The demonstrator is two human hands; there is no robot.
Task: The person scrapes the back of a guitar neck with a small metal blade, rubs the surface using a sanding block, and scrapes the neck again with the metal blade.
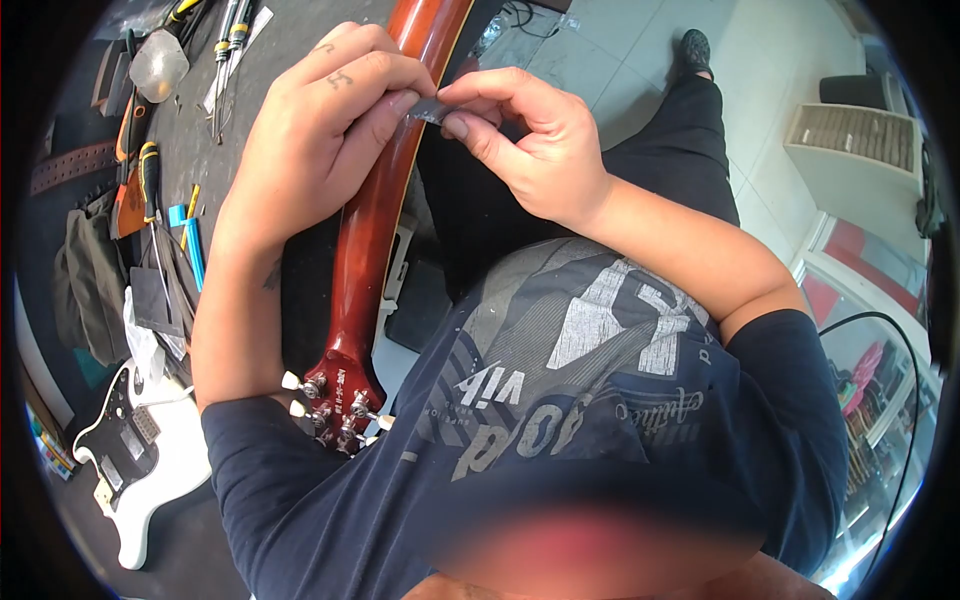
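Note:
A guitar neck [362, 250], reddish-brown and glossy, runs lengthwise with its back facing up. Its headstock [347, 392], fitted with metal tuners, points toward my body. Above the upper part of the neck, my left hand [325, 125] closes its thumb and fingers at one end of a small dark, shiny strip [429, 110]. On the other end, my right hand [535, 145] pinches the strip between thumb and forefinger. What exactly the strip is cannot be made out, and my fingers cover part of it.
On the dark bench at left lie screwdrivers [232, 35], a yellow-and-black handled tool [149, 180], a blue item [192, 245] and a dark cloth [88, 285]. A white electric guitar body [170, 455] lies at lower left. Shelving [850, 140] stands at right.

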